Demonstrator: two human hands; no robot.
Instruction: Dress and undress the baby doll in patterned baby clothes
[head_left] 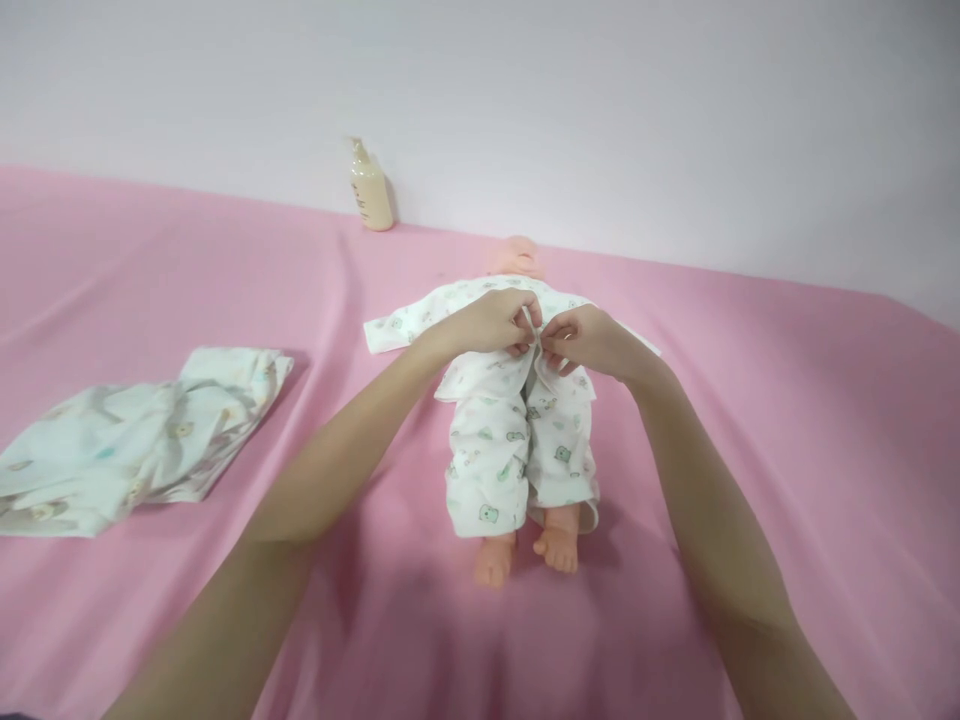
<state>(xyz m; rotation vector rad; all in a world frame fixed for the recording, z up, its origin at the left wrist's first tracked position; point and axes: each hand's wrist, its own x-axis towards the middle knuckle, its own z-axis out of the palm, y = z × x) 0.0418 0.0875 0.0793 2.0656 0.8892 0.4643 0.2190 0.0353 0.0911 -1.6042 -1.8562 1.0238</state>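
1. One doll (520,256), with two bare feet (559,550).
2. One printed top (480,377).
3. One pair of printed trousers (487,470), two legs.
4. Two hands: one left hand (495,318), one right hand (589,340).
5. One pump bottle (371,196).
6. One pile of printed cloth (142,440); how many pieces cannot be told.
7. One pink sheet (465,650).
8. One wall (600,120).

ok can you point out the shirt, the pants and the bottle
shirt (482,376): head view, on its lower front
pants (487,462): head view, on the leg at picture left
bottle (371,198): head view, on its body, below the pump
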